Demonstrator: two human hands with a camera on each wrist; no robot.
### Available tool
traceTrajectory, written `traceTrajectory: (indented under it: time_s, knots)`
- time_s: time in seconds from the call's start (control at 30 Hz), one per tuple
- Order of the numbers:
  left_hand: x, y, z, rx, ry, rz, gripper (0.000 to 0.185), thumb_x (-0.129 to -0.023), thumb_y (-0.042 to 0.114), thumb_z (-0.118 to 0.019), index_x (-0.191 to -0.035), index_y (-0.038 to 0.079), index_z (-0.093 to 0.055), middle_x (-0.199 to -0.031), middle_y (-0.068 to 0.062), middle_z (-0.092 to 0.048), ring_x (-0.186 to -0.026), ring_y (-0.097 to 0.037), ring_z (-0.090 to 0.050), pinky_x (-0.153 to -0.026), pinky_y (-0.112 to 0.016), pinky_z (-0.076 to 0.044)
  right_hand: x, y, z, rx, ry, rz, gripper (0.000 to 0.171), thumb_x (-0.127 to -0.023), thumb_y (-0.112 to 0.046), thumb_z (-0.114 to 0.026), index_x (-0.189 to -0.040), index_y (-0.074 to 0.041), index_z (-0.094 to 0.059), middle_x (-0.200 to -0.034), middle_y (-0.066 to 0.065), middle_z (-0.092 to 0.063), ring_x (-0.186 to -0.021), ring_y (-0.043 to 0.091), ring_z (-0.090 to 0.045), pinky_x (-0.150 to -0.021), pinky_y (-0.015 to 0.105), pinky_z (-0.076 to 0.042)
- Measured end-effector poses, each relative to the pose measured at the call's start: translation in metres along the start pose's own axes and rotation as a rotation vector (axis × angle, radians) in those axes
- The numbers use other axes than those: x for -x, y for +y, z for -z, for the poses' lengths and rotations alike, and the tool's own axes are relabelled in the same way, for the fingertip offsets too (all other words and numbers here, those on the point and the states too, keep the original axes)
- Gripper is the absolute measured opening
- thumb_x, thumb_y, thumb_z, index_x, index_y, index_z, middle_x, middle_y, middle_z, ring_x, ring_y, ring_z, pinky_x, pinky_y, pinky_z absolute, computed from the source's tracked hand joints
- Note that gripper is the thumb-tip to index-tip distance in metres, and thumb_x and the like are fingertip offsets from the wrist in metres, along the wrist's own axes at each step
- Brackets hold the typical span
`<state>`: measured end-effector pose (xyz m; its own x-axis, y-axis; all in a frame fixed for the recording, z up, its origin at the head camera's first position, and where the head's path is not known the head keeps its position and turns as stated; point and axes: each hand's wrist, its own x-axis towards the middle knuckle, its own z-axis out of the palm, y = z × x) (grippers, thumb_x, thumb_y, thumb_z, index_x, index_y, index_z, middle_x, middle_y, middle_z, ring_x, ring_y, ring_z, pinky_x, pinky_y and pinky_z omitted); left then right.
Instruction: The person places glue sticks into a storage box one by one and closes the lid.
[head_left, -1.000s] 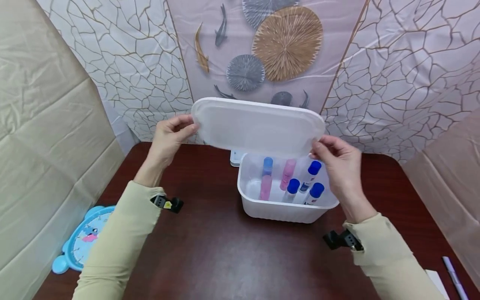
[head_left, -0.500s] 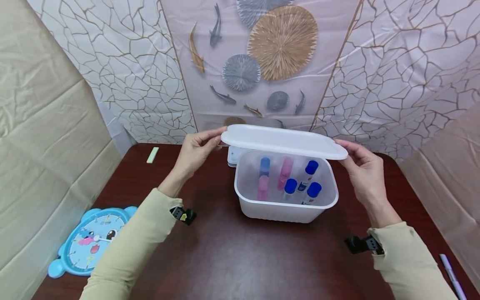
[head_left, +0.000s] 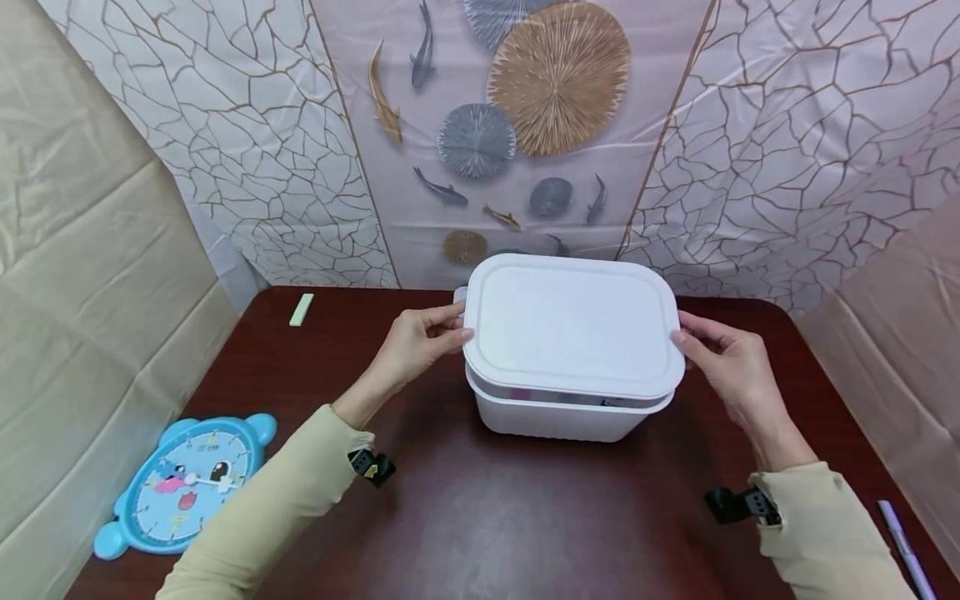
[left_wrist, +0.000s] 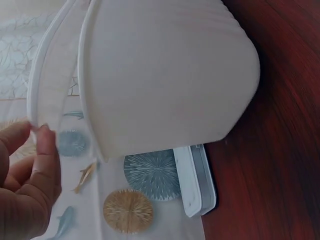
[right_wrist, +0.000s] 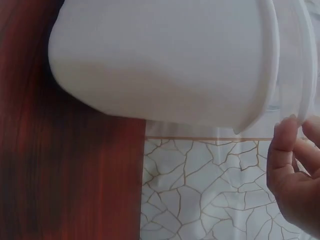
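A white lid (head_left: 573, 325) with rounded corners hangs just above the white storage box (head_left: 558, 421). My left hand (head_left: 416, 346) pinches the lid's left edge between thumb and fingers, and my right hand (head_left: 723, 358) pinches the right edge. In both wrist views a gap shows between the lid's rim and the box (left_wrist: 165, 75). Through the narrow slit at the front, only a bit of pink and some dark print of the bottles inside can be seen; the lid hides the rest.
A blue cartoon clock (head_left: 187, 487) lies at the table's left. Further back is a pale green strip (head_left: 302, 309). A flat white-and-grey case (left_wrist: 195, 180) stands behind the box, mostly hidden. A purple pen (head_left: 906, 546) lies near the right edge.
Both hands have brought the lid down and towards me, from a tilted pose behind the box to nearly flat over its opening. The bottles with blue and pink caps are now covered.
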<state>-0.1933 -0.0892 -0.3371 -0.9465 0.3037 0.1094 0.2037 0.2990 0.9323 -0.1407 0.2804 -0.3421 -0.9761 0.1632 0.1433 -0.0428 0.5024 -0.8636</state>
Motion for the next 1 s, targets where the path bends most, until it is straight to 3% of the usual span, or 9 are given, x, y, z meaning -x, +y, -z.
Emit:
traceTrajectory:
  time_s: [0.27,0.47,1.0]
  knots:
    - [0.008,0.0,0.0,-0.309,-0.072,-0.013,0.048,-0.084,0.021,-0.072,-0.125,0.001,-0.058,-0.088,-0.006,-0.062,-0.077,-0.014,-0.052,-0.059,-0.019,-0.045,0.003,0.006,0.001,0.129,-0.112,-0.033,0.047,-0.094,-0.027,-0.058,-0.13,0.002,-0.053,-0.105,0.014,-0.064,-0.065,0.0,-0.061,-0.059,0.015,-0.052]
    - [0.01,-0.003,-0.002,-0.358,-0.099,-0.004,0.045,-0.083,0.021,-0.071,-0.122,0.0,-0.061,-0.086,-0.005,-0.061,-0.075,-0.014,-0.052,-0.059,-0.02,-0.043,0.004,0.009,-0.002,0.131,-0.143,-0.028,0.047,-0.095,-0.024,-0.058,-0.13,0.005,-0.052,-0.112,0.027,-0.061,-0.065,-0.001,-0.059,-0.058,0.016,-0.052]
    - [0.009,-0.009,-0.005,-0.366,-0.135,0.032,0.044,-0.084,0.019,-0.07,-0.123,-0.001,-0.061,-0.088,-0.006,-0.06,-0.072,-0.012,-0.052,-0.057,-0.02,-0.044,0.006,0.013,-0.006,0.103,-0.167,-0.061,0.047,-0.096,-0.023,-0.056,-0.131,0.007,-0.049,-0.118,0.032,-0.057,-0.067,-0.003,-0.059,-0.059,0.015,-0.052]
